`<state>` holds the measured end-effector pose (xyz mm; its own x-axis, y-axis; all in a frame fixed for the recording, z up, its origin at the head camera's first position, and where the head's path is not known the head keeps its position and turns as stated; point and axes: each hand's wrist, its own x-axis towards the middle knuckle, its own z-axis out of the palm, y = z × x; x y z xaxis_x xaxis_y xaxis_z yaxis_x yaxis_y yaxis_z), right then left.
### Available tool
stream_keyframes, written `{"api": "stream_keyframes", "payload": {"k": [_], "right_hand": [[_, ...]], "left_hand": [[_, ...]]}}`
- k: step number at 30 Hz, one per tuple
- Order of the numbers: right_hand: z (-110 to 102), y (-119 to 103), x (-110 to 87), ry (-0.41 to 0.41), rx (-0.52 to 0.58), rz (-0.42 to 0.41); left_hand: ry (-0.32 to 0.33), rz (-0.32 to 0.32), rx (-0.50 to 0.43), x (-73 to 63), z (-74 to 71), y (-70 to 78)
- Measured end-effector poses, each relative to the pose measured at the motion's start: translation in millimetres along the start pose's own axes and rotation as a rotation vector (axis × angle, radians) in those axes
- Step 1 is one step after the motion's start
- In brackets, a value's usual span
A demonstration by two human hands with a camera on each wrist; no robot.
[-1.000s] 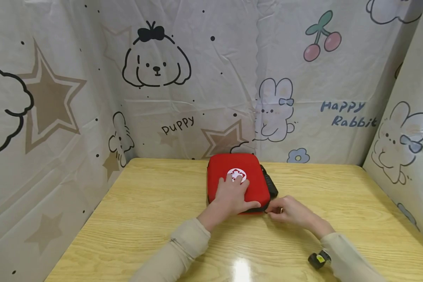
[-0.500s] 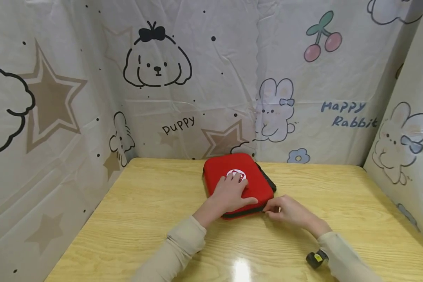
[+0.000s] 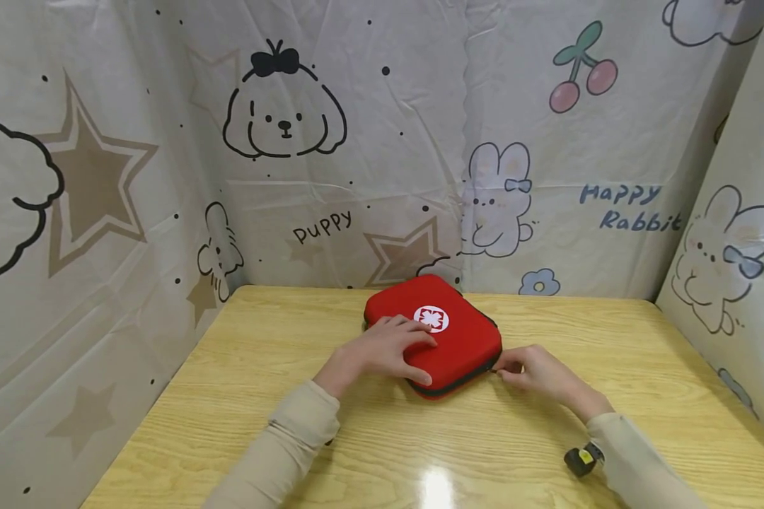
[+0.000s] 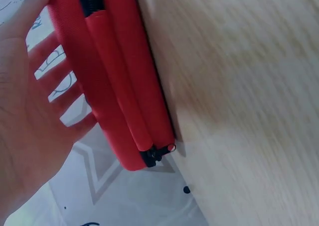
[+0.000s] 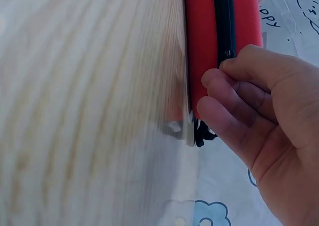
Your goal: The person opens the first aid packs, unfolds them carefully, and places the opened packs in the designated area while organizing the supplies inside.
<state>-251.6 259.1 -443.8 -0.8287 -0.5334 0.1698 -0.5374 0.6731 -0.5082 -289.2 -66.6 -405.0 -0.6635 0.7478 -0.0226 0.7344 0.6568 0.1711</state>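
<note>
nearest, two pale sleeves (image 3: 293, 431) reach in over a wooden table (image 3: 471, 452), and a small black device (image 3: 579, 459) with a yellow mark sits by the right wrist. beyond them, the left hand (image 3: 382, 350) rests on a red case (image 3: 458, 350), its fingers spread apart and its thumb stretched toward the near corner. the right hand (image 3: 541, 375) pinches, thumb against forefinger, at the dark zip (image 5: 223, 16) on the case's side; the tab itself is mostly hidden by the fingertips. the case lies flat toward the table's back edge, turned at an angle, a round white emblem (image 3: 431, 319) facing up. from the left wrist, a black slider (image 4: 152, 156) with a little ring shows at one end of its side. farthest back, a pale curtain (image 3: 388, 141) bears a line-drawn dog (image 3: 284, 116), a rabbit (image 3: 499, 205) and pink cherries (image 3: 582, 74).
</note>
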Motion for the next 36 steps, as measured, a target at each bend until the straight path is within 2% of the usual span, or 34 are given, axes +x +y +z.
{"api": "stream_keyframes", "payload": {"k": [11, 19, 24, 36], "right_hand": [[-2.9, -3.2, -5.5, 0.016, -0.019, -0.015], [3.4, -13.6, -3.5, -0.037, 0.027, -0.082], [10.0, -20.0, -3.5, -0.052, 0.026, -0.116], [16.3, -33.0, -1.7, -0.071, -0.018, -0.126]], "left_hand": [[0.053, -0.086, 0.1, 11.4, 6.6, 23.0], [0.083, -0.172, 0.136, 16.1, 15.1, 36.7], [0.11, -0.225, 0.169, 25.5, 22.4, 46.9], [0.083, -0.367, 0.212, 42.6, 27.5, 69.6]]}}
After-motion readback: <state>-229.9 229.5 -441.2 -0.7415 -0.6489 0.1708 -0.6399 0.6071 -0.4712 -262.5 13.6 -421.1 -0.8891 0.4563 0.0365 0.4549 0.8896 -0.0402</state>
